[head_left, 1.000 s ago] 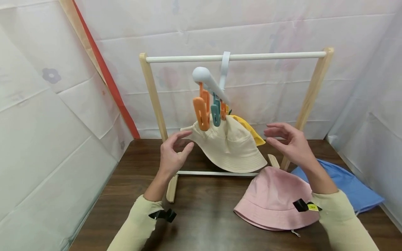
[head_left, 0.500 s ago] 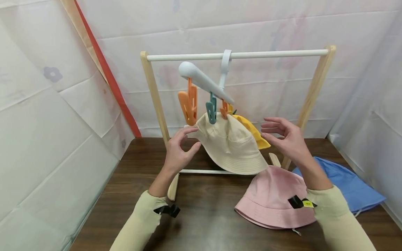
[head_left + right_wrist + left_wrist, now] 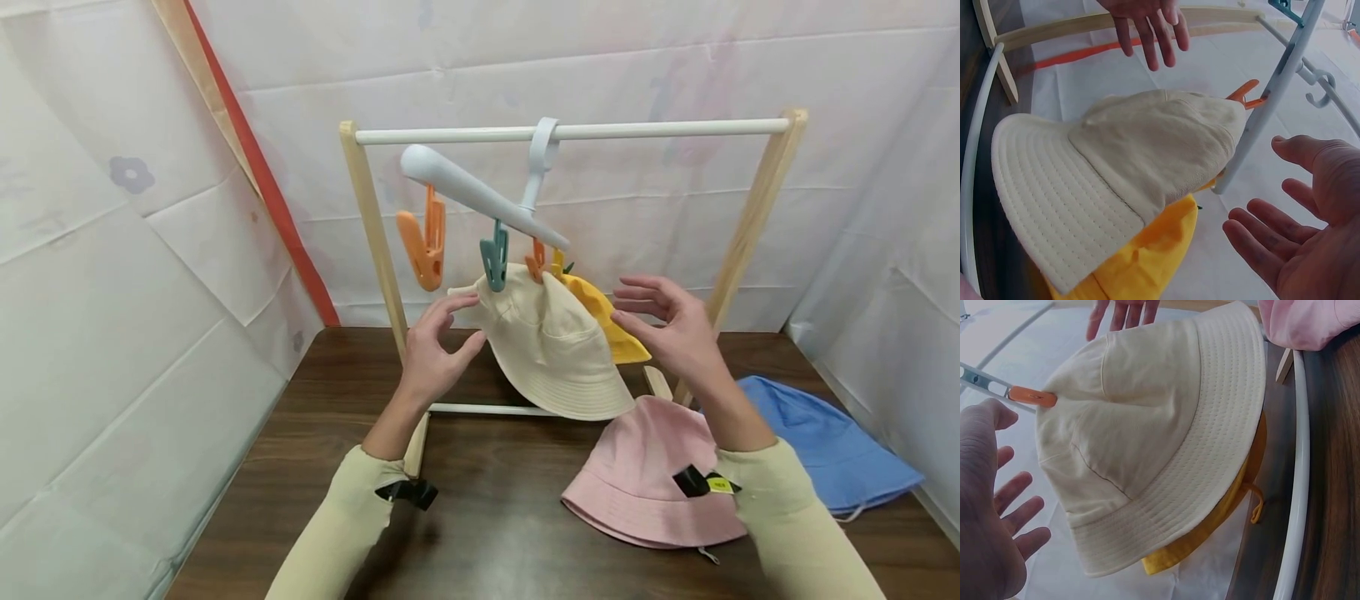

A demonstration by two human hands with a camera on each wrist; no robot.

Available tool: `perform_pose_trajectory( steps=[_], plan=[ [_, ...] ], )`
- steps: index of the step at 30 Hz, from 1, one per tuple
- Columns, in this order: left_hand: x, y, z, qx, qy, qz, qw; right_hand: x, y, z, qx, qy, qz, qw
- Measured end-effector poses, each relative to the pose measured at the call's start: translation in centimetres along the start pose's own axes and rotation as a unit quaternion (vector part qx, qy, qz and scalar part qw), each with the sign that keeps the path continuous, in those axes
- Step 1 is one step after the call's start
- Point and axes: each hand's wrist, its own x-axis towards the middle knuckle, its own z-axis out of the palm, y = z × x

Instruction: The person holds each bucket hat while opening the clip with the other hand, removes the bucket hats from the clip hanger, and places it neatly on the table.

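Swung leftward, our hanger (image 3: pixel 480 197) bears the cream hat (image 3: pixel 562 354); our left hand (image 3: pixel 432 354) and right hand (image 3: pixel 675 327), loosely curved, hold nothing. We're likely settling it; next needs light steadying.

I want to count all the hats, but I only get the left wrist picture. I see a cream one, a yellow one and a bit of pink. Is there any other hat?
Observer: Yes, the head view shows a blue hat on the table, to the right of the pink hat.
Operator: Fingers poke in at my top edge! Are they touching the cream hat?
Observer: No, the right wrist view shows a gap between the right hand and that hat.
Operator: What's on the near end of the hanger?
Observer: An orange clip with no hat in it.
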Motion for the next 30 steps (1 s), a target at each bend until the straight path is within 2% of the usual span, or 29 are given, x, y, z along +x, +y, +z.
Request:
perform_pose_trajectory(
  steps=[20,30],
  plan=[
    [1.7,0.4,1.1,-0.018,-0.006,-0.009,0.9998,0.8,-1.6,1.9,0.009,-0.007,0.012,1.000],
    [2.7,-0.2,1.5,-0.027,-0.008,-0.004,0.9996,1.4,-2.1,2.9,0.018,-0.002,0.002,1.000]
  ],
)
